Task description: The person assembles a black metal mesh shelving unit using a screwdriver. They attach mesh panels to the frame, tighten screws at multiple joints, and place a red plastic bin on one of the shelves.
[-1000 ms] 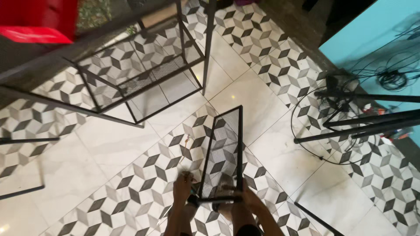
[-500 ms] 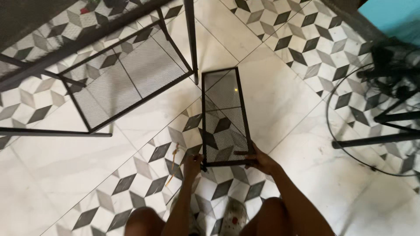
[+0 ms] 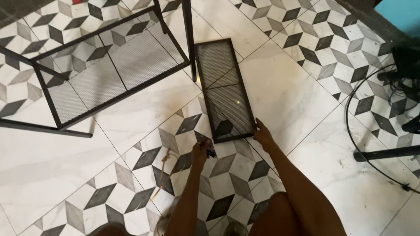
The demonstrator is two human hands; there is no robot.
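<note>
Patterned floor tiles (image 3: 131, 126) bear a mesh panel (image 3: 224, 89) lying lengthwise away; right hand (image 3: 264, 134) spread on its corner, left hand (image 3: 201, 150) seemingly pinching something small.

Matt black metal mesh panel (image 3: 225, 89), glossy tiled floor (image 3: 280, 91)

Right hand (image 3: 264, 135) touches black mesh panel (image 3: 224, 89) lying on tiled floor (image 3: 280, 87).

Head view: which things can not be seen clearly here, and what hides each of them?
- Small dark thing in the left hand: too small to tell its kind.
- Right hand fingertips at the mesh panel corner: grip unclear, the frame hides them.
- Large mesh frame: cut off by the left and top edges.
- Black stand and cables: cut off by the right edge.
</note>
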